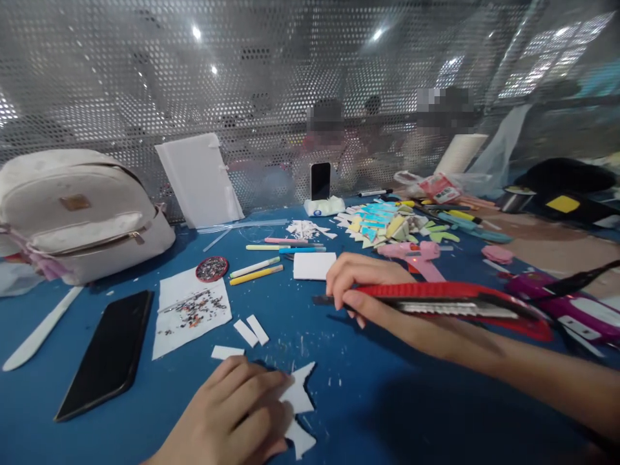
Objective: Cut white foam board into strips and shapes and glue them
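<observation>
The white cut-out shape [298,403], jagged like a star, lies flat on the blue worktop [368,400] near the front edge. The left hand [232,416] presses down on it with fingers curled over its left part, a flat holding grip, not a pinch. The right hand [361,287] hovers beyond it, its grip closed around a red utility knife [450,300] whose dark blade tip points left, clear of the shape.

To cut well here, I judge the pressing fingers should stay well back from the blade's line, and the knife should meet the sheet at a low angle with light passes.

Counted outward: three small white strips [252,330] just beyond the shape; one white block [314,265]; one paper sheet [191,310] strewn with glitter and one round glitter lid [212,268]; about five coloured sticks [256,271]; one black phone [107,352] lying flat, another propped upright at the mesh screen; one pink glue gun [419,255]; one white backpack [77,210].
</observation>
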The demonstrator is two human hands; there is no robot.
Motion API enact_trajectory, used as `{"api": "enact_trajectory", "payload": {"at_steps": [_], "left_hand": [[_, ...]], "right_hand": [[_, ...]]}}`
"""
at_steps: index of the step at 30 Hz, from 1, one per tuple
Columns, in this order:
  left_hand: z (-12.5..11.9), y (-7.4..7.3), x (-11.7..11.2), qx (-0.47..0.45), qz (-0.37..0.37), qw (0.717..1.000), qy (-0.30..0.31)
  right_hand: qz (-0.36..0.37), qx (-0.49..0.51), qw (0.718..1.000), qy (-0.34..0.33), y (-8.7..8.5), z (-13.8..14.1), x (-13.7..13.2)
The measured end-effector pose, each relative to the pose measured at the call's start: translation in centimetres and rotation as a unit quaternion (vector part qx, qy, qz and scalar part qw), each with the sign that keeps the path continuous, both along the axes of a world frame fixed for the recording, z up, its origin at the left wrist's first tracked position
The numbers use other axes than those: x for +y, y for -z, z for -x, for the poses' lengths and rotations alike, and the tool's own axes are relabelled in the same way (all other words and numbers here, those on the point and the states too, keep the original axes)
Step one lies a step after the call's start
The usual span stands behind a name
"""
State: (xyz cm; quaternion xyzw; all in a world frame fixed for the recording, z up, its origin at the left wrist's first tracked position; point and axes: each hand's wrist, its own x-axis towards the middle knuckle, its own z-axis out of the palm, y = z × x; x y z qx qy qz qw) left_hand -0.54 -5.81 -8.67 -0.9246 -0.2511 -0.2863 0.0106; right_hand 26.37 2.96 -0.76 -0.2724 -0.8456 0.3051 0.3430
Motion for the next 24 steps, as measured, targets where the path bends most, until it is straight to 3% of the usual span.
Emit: {"api": "enact_trajectory", "payload": {"at_steps": [4, 9, 16, 19, 24], "left_hand": [[-0.8, -0.4, 0.4, -0.014, -0.023, 1.0, 0.007], [-1.3, 0.4, 0.3, -0.018, -0.043, 0.999, 0.0], [-1.2, 0.5, -0.2, 0.006, -0.051, 0.998, -0.021], [-1.1, 1.0, -0.2, -0.005, -0.053, 0.998, -0.029], [-1.4, 3.5, -0.1, -0.076, -0.085, 0.993, -0.039]], "right_hand": [[0.006, 0.039, 0.998, -0.038, 1.1, 0.7, -1.4], [0.014, 0.063, 0.991, -0.116, 2.7, 1.5, -3.0], [-0.014, 0.047, 0.991, -0.121, 5.3, 2.0, -4.3], [-0.04, 0.013, 0.991, -0.13, 5.4, 1.7, -4.7], [-0.072, -0.137, 0.974, -0.168, 4.3, 1.3, -4.7]]}}
